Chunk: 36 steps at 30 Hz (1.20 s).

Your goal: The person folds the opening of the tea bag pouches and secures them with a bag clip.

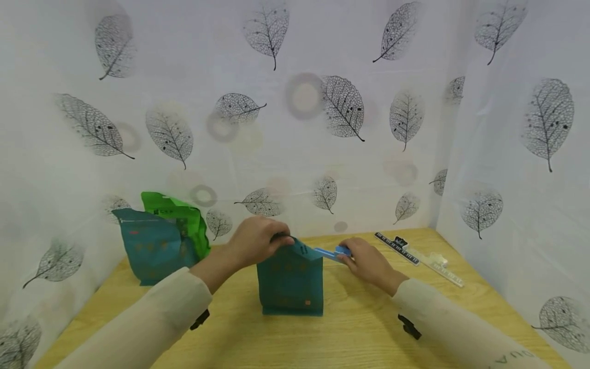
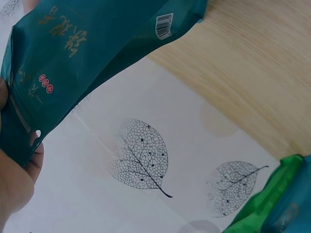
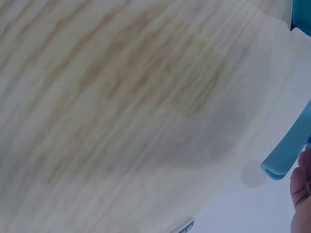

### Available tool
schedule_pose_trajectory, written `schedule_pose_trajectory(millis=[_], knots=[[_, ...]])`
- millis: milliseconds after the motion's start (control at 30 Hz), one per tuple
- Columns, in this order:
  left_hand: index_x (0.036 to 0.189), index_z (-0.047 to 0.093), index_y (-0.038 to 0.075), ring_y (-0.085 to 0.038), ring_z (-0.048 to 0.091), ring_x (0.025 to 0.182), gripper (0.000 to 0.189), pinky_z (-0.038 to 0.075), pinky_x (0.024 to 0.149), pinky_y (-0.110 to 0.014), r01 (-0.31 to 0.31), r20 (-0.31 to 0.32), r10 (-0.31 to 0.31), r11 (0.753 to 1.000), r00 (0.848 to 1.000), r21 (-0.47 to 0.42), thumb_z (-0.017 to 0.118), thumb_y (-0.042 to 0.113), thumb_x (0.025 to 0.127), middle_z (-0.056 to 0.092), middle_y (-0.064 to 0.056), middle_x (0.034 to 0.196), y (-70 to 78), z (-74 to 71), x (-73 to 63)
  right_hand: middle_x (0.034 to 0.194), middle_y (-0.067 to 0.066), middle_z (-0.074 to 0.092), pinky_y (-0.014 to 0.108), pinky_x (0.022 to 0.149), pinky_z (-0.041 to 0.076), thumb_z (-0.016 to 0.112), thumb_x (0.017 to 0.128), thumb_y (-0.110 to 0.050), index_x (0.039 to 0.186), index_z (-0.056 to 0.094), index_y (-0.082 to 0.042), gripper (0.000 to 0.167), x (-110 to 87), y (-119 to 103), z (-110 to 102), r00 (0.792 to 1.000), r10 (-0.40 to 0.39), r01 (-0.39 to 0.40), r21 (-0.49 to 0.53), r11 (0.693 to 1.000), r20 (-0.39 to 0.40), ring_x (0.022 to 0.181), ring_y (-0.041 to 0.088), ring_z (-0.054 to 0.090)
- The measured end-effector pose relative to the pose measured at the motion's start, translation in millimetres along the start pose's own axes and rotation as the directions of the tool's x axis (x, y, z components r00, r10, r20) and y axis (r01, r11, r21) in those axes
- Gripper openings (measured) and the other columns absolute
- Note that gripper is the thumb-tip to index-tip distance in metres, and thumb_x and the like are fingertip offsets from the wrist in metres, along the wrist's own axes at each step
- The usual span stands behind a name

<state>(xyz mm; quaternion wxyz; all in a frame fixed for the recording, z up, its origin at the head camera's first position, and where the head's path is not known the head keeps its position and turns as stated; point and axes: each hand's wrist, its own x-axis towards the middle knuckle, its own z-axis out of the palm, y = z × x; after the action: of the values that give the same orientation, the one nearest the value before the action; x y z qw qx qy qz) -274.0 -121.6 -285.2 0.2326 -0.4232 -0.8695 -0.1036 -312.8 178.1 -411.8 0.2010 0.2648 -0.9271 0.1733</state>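
A teal printed pouch [image 1: 290, 289] stands upright on the table, its top edge folded over toward the right. My left hand [image 1: 255, 238] pinches that top edge at its left side. In the left wrist view the pouch [image 2: 73, 53] shows gold lettering, a barcode and a small hole beside the left hand [image 2: 19, 184]. My right hand [image 1: 369, 261] holds a long blue plastic bag clip [image 1: 326, 253], whose far end reaches the pouch's folded top corner. In the right wrist view the clip [image 3: 286, 145] appears at the right edge, above the fingers [image 3: 300, 187].
Another teal pouch [image 1: 156, 251] stands at the back left, with a bright green pouch [image 1: 199, 230] behind it. At the back right lie a black strip with white marks [image 1: 392, 246], a black binder clip [image 1: 400, 241] and a clear strip [image 1: 444, 271]. A leaf-printed curtain [image 1: 295, 154] surrounds the table.
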Motion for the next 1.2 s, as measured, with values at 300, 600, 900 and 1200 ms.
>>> schedule_pose_trajectory(millis=[300,600,900,1200], knots=[[0.089,0.074,0.016,-0.005,0.059,0.059,0.015,0.05,0.061,-0.025,0.0,-0.012,0.001,1.0,1.0,0.006,0.07,0.031,0.092,0.07,0.005,0.075,-0.7,1.3,-0.7,0.102,0.008,0.065,0.035,0.073,0.054,0.072,0.092,-0.019,0.113,0.065,-0.001,0.029,1.7,0.0,-15.8,0.994,-0.067,0.072,0.056,0.996,-0.088,0.086,0.019,0.063],[0.089,0.074,0.016,-0.007,0.062,0.062,0.016,0.05,0.061,-0.025,-0.002,-0.024,0.002,1.0,1.0,0.02,0.071,0.031,0.092,0.071,0.005,0.076,-0.7,2.9,-1.0,0.094,0.005,0.067,0.025,0.061,0.046,0.074,0.09,-0.016,0.111,0.067,-0.001,0.026,7.9,-13.1,-36.0,0.985,-0.057,0.082,0.15,0.985,-0.162,0.073,0.008,0.053],[0.089,0.073,0.015,-0.005,0.059,0.059,0.017,0.049,0.059,-0.023,0.003,-0.025,-0.002,1.0,1.0,0.026,0.071,0.031,0.092,0.069,0.005,0.074,-0.6,4.4,-0.9,0.089,0.001,0.062,0.025,0.061,0.043,0.074,0.09,-0.013,0.111,0.066,-0.004,0.024,14.0,-26.0,-46.7,0.966,-0.104,0.154,0.201,0.967,-0.237,0.071,0.007,0.047],[0.089,0.072,0.014,-0.009,0.064,0.065,0.018,0.052,0.063,-0.027,0.025,-0.011,-0.024,0.998,1.0,0.052,0.07,0.032,0.093,0.071,0.003,0.078,-0.2,5.2,-0.4,0.082,-0.002,0.056,0.024,0.058,0.037,0.073,0.09,-0.009,0.11,0.066,-0.003,0.022,13.0,-36.8,-58.2,0.958,-0.115,0.184,0.252,0.95,-0.264,0.067,0.005,0.039]])
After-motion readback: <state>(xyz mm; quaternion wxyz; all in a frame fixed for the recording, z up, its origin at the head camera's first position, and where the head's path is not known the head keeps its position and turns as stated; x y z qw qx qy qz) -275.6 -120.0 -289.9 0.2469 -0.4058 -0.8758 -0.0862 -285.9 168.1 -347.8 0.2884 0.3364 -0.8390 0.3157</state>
